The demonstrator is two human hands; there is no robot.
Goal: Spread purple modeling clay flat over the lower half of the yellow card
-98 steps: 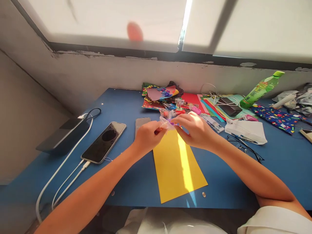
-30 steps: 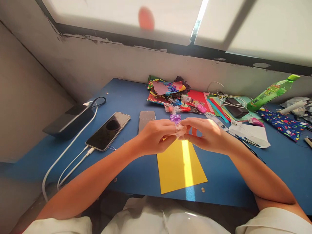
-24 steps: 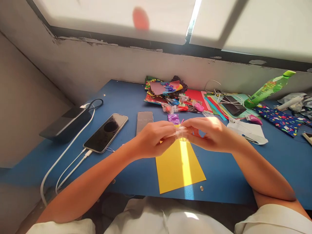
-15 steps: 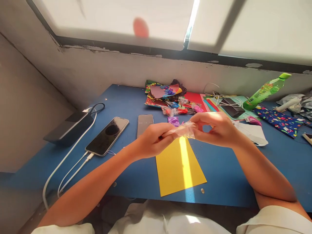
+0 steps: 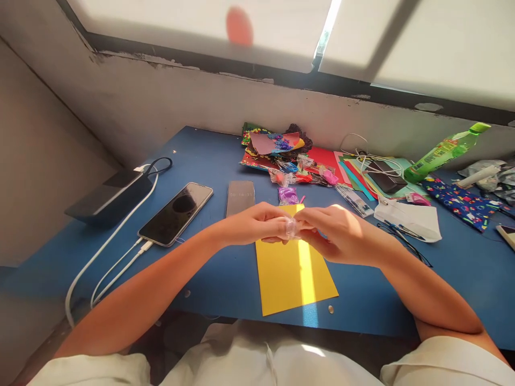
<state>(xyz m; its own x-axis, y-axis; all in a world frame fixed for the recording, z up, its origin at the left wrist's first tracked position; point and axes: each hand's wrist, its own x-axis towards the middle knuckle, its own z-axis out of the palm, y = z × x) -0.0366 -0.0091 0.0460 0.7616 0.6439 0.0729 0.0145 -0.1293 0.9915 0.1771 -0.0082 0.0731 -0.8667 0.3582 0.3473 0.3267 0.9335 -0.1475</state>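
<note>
Between my two hands is a small clear plastic packet (image 5: 291,228), mostly covered by fingers; its contents are hidden. My left hand (image 5: 261,224) is closed on it from the left, thumb on top. From the right, my right hand (image 5: 336,230) pinches its other end. Both hands are held over the far part of a yellow sheet of paper (image 5: 281,279) lying on the blue table (image 5: 225,284). Just beyond the hands lies a purple packet (image 5: 287,195). A phone showing a timer (image 5: 240,197) lies beyond my left hand.
At left are a dark phone (image 5: 177,214) on a white cable and a black device (image 5: 110,195). Decorated papers (image 5: 261,145) pile at the back. To the right lie glasses (image 5: 406,244), a white paper (image 5: 422,217), a patterned pouch (image 5: 458,201) and a leaning green bottle (image 5: 446,153).
The hands have drawn closer together and the packet now shows less, bunched between the fingers. My right hand has come lower and to the left. The view has shifted slightly.
</note>
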